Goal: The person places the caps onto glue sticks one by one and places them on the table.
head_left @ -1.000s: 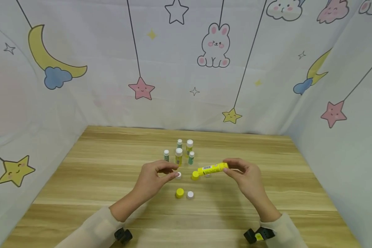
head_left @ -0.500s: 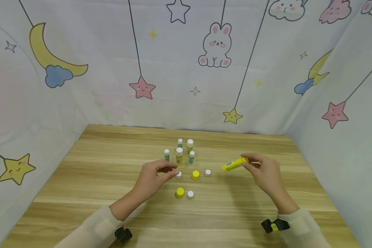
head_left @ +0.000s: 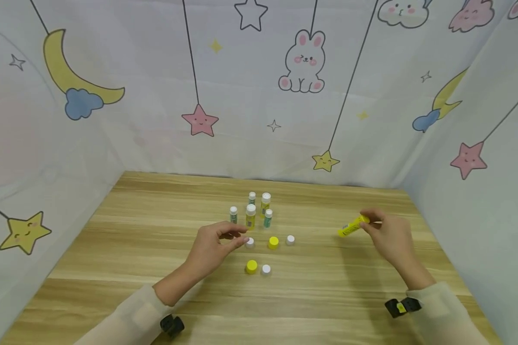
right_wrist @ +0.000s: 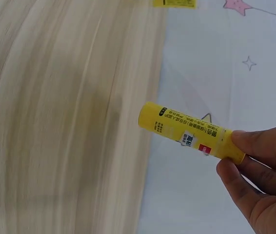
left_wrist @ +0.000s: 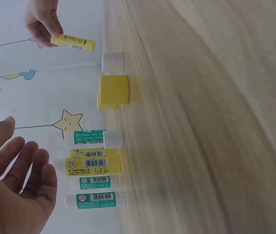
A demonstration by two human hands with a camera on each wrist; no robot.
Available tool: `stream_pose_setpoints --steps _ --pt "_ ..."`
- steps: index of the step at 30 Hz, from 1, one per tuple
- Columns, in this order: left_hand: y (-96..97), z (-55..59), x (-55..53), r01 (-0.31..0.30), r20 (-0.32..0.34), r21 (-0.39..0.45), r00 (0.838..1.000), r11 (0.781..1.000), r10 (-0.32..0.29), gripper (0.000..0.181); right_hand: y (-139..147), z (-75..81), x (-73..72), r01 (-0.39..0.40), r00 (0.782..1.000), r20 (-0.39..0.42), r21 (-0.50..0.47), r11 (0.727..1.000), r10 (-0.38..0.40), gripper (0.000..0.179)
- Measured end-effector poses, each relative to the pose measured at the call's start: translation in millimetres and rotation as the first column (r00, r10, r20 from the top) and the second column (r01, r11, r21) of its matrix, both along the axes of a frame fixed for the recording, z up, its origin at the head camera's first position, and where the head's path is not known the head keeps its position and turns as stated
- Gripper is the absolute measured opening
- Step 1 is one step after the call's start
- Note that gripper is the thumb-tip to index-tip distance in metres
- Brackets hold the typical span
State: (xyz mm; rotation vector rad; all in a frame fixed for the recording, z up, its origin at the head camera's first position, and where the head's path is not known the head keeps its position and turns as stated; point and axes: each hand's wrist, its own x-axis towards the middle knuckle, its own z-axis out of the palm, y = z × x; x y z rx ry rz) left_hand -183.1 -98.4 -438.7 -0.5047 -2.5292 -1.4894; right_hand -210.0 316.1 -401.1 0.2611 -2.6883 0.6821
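Observation:
Between thumb and fingers, my right hand (head_left: 390,237) pinches one end of a yellow glue stick (right_wrist: 187,131), holding it tilted above the right side of the table. My left hand (head_left: 217,244) hovers over the table with loosely bent fingers and nothing in them; the left wrist view shows its fingers (left_wrist: 26,165) apart. Just past the left fingertips stand several upright glue sticks: a yellow one with a white cap (head_left: 251,218), another yellow one (head_left: 265,206) behind it, and smaller green ones (head_left: 268,219) around them.
Loose caps sit on the wooden table (head_left: 155,201): a yellow cap (head_left: 274,243), a nearer yellow cap (head_left: 252,267), a white cap (head_left: 266,270), another white cap (head_left: 290,240), and one partly behind the left fingertips. A printed curtain (head_left: 241,153) hangs along the back and sides.
My right hand has carried the yellow glue stick rightward, away from the yellow cap it overlapped, to the table's right side. My left hand has stayed in place.

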Motion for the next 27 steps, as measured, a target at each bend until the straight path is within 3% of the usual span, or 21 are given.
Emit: stream_pose_setpoints --steps 18,27 --pt "-2.3 -2.8 -0.9 0.000 0.023 0.019 1.000 1.000 -0.001 0.017 66 -9.9 -25.8 0.066 0.997 -0.036 0.142 0.988 -0.061 0.027" --pt "-3.3 -4.5 0.8 -0.013 0.044 0.016 0.999 1.000 0.012 0.017 82 -9.3 -24.6 0.106 0.994 0.006 0.144 0.984 -0.108 0.029"
